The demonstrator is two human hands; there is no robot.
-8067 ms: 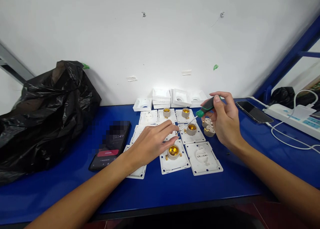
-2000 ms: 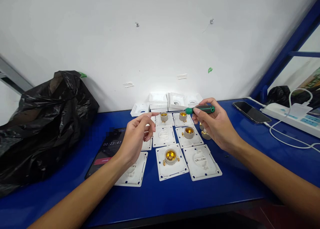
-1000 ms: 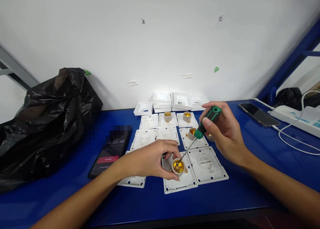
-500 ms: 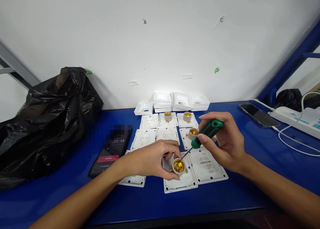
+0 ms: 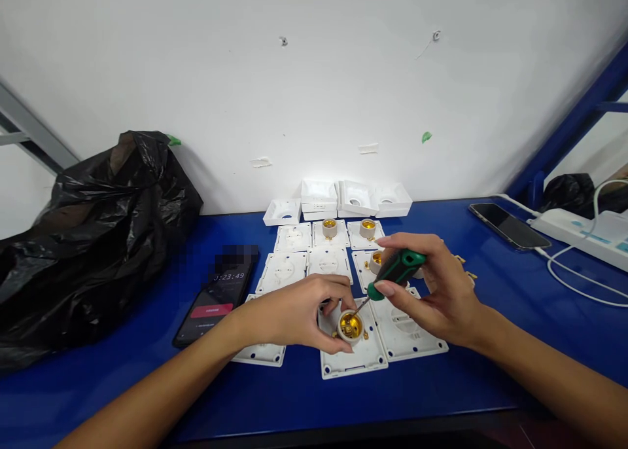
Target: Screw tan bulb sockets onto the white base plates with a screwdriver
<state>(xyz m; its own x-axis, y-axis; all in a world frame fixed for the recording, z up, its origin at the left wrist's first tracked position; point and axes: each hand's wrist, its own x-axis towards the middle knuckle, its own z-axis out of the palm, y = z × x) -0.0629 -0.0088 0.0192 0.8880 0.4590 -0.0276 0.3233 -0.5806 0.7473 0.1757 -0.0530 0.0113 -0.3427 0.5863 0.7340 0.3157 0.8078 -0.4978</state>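
My left hand (image 5: 314, 311) grips a round lamp socket (image 5: 350, 328) with a pale rim and brass-coloured inside, thumb at its near side and fingers at its far side. The socket sits on a square white base plate (image 5: 354, 364). A screwdriver (image 5: 398, 273) with a green and black handle is held in my right hand (image 5: 436, 288). Its shaft slants down to the left, and the tip reaches into the socket; the exact contact is hard to see. Under my right hand lies another white plate (image 5: 417, 341) without a socket.
Behind are more plates, some bearing sockets (image 5: 367, 228), and stacked white covers (image 5: 318, 194) against the wall. A phone with a timer (image 5: 216, 305) and a black plastic bag (image 5: 108, 239) lie left. Another phone (image 5: 509, 226) and a power strip (image 5: 569, 230) are at right.
My right hand and the screwdriver handle have shifted slightly left and down, with the handle tilted differently. My left hand and the socket stay where they were.
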